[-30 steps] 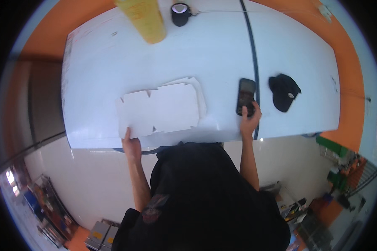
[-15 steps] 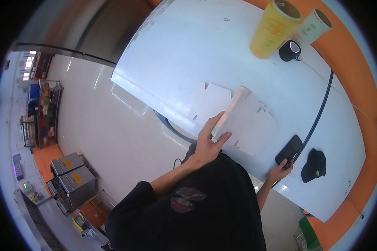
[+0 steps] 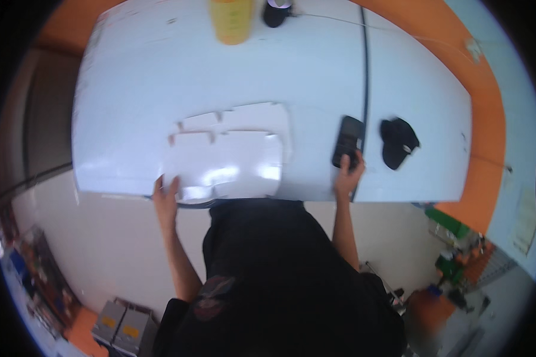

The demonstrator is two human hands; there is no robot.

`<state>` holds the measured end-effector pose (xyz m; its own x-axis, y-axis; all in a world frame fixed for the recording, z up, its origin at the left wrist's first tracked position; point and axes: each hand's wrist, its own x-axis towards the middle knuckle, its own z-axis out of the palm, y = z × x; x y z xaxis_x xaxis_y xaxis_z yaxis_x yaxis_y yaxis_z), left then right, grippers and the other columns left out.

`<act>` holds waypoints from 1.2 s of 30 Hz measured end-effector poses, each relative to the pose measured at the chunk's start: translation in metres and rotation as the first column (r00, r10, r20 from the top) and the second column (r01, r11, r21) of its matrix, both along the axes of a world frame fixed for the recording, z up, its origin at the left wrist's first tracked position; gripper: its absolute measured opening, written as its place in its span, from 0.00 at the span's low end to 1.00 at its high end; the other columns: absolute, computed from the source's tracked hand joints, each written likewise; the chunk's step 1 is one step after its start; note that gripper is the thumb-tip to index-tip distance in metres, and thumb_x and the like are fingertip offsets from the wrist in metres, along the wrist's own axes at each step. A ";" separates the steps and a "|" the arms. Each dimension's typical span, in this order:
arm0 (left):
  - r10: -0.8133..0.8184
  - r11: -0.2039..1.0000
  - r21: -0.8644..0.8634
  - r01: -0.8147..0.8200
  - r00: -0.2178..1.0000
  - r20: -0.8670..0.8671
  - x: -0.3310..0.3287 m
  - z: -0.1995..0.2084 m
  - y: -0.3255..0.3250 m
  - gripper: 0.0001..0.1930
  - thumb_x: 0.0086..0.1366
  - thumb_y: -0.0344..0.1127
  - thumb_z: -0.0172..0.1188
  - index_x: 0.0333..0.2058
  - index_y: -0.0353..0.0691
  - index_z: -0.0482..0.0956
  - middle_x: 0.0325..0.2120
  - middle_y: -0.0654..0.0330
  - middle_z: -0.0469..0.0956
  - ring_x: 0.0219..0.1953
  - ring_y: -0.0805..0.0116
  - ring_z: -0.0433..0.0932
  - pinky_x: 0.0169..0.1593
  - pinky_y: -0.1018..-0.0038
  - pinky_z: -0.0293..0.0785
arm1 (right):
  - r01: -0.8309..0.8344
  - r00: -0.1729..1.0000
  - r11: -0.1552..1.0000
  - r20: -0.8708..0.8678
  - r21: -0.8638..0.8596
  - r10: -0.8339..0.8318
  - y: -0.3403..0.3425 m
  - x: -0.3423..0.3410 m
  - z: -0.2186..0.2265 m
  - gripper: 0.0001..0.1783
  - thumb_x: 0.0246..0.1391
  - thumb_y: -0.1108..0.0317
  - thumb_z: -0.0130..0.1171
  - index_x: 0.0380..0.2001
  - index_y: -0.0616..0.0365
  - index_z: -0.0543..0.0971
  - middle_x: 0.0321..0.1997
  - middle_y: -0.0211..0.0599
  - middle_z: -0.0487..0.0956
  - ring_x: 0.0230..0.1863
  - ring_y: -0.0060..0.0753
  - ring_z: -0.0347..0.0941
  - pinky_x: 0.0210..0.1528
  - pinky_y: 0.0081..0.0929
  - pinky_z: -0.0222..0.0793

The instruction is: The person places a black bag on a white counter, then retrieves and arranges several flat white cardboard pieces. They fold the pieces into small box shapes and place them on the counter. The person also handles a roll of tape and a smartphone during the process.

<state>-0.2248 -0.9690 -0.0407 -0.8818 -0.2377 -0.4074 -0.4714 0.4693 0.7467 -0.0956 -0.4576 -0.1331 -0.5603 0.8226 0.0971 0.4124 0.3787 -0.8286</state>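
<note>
My left hand (image 3: 167, 189) is at the lower left corner of a flat white cardboard blank (image 3: 232, 157) with notched edges, thumb over its edge and fingers at its side; blur softens the grip. This blank lies partly over another white blank (image 3: 253, 113), whose far edge shows behind it. To the right, my right hand (image 3: 349, 172) is closed around the near end of a black handheld device (image 3: 349, 134), like a phone, at the tabletop. Its far end sticks out past my fingers.
A black cap (image 3: 398, 143) lies right of a dark cable (image 3: 365, 71) crossing the white table (image 3: 131, 119). At the far side stand a yellow roll (image 3: 231, 24) and a small black round object (image 3: 274, 15). Grey bins (image 3: 122, 327) and green crates (image 3: 446, 223) sit below on the floor.
My view has swung to the right. The blank under my left hand was tilted with its side edge showing; now it lies nearly flat. My right hand stays on the black device.
</note>
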 end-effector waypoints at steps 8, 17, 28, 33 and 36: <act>-0.177 0.951 -0.221 0.215 0.968 0.180 -0.013 -0.008 0.001 0.37 0.72 0.50 0.63 0.68 0.24 0.68 0.64 0.35 0.74 0.65 0.39 0.75 0.68 0.55 0.70 | -0.038 0.998 0.994 0.052 0.106 0.033 -0.001 -0.003 0.012 0.30 0.68 0.57 0.67 0.65 0.63 0.73 0.65 0.54 0.74 0.68 0.55 0.69 0.71 0.46 0.62; -0.177 0.969 -0.161 0.189 0.980 0.086 -0.023 -0.007 0.001 0.39 0.70 0.52 0.68 0.66 0.24 0.71 0.61 0.34 0.76 0.60 0.43 0.80 0.62 0.57 0.76 | 0.012 0.999 1.000 -0.031 0.020 -0.011 -0.009 -0.013 0.020 0.30 0.71 0.54 0.63 0.66 0.62 0.72 0.68 0.51 0.72 0.64 0.50 0.69 0.69 0.43 0.63; -0.043 0.988 -0.148 0.045 0.999 0.018 -0.042 0.008 0.021 0.28 0.67 0.48 0.73 0.52 0.25 0.83 0.38 0.47 0.87 0.37 0.60 0.86 0.44 0.67 0.80 | -0.543 0.683 0.711 0.259 -0.446 0.683 -0.119 -0.049 0.078 0.29 0.64 0.57 0.72 0.59 0.63 0.75 0.41 0.48 0.87 0.41 0.37 0.85 0.48 0.31 0.80; 0.186 0.907 0.374 -0.192 0.981 0.054 -0.019 0.012 0.019 0.20 0.69 0.39 0.73 0.50 0.26 0.86 0.37 0.57 0.87 0.35 0.75 0.82 0.40 0.79 0.77 | -0.445 0.784 0.698 0.132 -0.562 0.606 -0.134 -0.043 0.077 0.36 0.63 0.60 0.73 0.66 0.65 0.68 0.42 0.51 0.88 0.40 0.36 0.86 0.49 0.30 0.80; 0.199 0.901 0.392 -0.188 0.980 0.013 -0.008 0.004 0.023 0.18 0.71 0.37 0.70 0.51 0.26 0.86 0.38 0.59 0.87 0.36 0.76 0.81 0.41 0.79 0.76 | -0.403 0.824 0.686 0.085 -0.606 0.560 -0.128 -0.040 0.075 0.33 0.64 0.64 0.72 0.65 0.67 0.71 0.41 0.44 0.88 0.41 0.29 0.85 0.47 0.27 0.79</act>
